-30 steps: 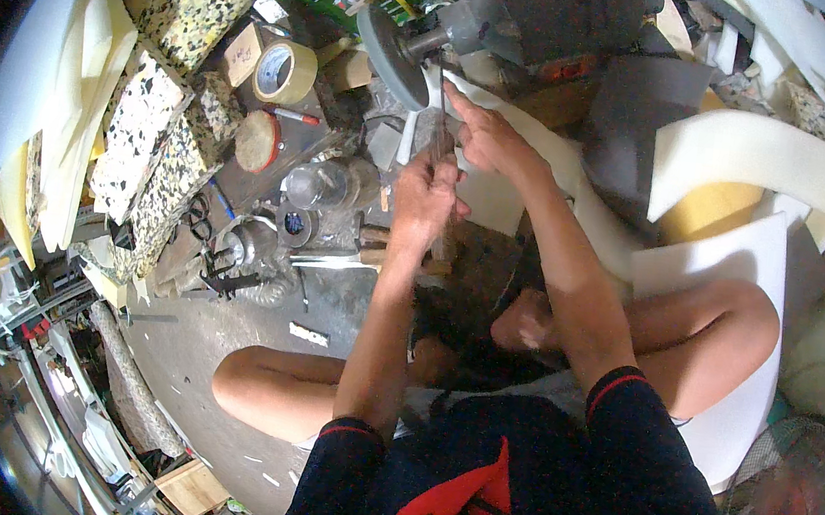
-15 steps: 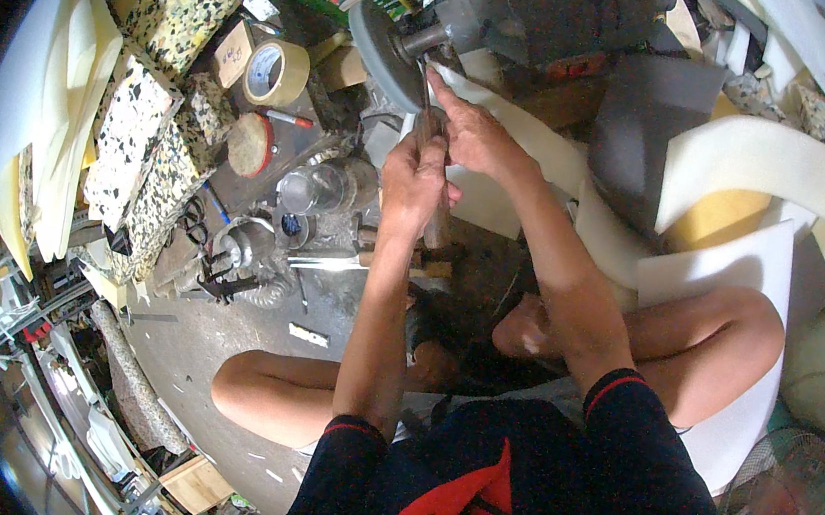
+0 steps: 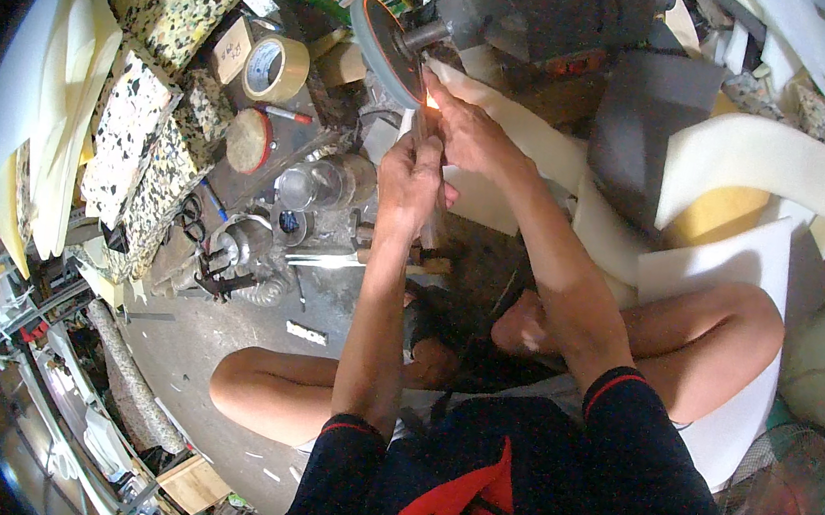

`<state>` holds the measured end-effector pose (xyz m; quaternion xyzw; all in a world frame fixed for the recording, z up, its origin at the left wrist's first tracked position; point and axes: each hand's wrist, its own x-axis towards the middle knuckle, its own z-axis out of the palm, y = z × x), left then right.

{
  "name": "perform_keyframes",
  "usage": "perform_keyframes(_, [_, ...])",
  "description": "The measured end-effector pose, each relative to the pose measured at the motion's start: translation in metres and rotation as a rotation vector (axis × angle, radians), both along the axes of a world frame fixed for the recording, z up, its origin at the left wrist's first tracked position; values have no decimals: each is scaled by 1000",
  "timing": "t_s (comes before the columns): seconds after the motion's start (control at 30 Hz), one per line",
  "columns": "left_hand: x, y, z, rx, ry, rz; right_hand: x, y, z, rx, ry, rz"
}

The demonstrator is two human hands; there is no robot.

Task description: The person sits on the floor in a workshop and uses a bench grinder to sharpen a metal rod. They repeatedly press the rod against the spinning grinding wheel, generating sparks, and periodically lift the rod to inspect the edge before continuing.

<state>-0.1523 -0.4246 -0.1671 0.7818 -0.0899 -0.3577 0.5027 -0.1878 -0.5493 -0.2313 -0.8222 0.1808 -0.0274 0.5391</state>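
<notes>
My left hand (image 3: pixel 406 181) is closed round a long narrow bladed tool with a brownish handle (image 3: pixel 431 233), probably a knife. My right hand (image 3: pixel 478 136) grips the same tool farther up, its index finger stretched along it beside the grinding wheel (image 3: pixel 375 40). The tool's far end meets the wheel's lower edge, where a bright orange glow shows. An orange ring runs round the wheel's rim. Behind the wheel sits the dark grinder motor (image 3: pixel 548 15). My fingers hide much of the tool, so its exact kind is unclear.
Left of the wheel lie a tape roll (image 3: pixel 276 70), a round red-edged tin (image 3: pixel 249 141), a red marker (image 3: pixel 289 115), a clear jar (image 3: pixel 312 185) and scissors (image 3: pixel 193 219). Speckled foam blocks (image 3: pixel 130 142) stand farther left. Foam sheets (image 3: pixel 763 174) lie right; a fan (image 3: pixel 779 497) stands lower right.
An orange glow and ring have appeared at the wheel, where only grey showed before. Both hands keep nearly the same place and grip.
</notes>
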Motion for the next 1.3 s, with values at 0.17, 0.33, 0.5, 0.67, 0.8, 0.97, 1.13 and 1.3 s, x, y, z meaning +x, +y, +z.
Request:
perform_keyframes(0.17, [-15,16,5,10,-29,-24,-8,6,-8,-26,-54,13])
perform_keyframes(0.33, [-35,34,10,-16,-38,2,-14,11,6,-23,56,17])
perform_keyframes(0.5, [-48,53,14,-12,9,-10,-16,15,13,-84,72,6])
perform_keyframes(0.67, [-64,66,18,-39,67,39,-23,20,15,-158,35,-5])
perform_keyframes(0.8, [-71,78,20,-9,55,5,-28,27,19,-171,36,6])
perform_keyframes(0.97, [-84,93,13,-70,72,30,-37,34,22,-239,60,1])
perform_keyframes(1.13, [-99,114,25,-80,18,40,-61,60,35,-326,-195,-16])
perform_keyframes(1.3, [-117,153,45,-15,26,106,-81,81,68,-347,77,94])
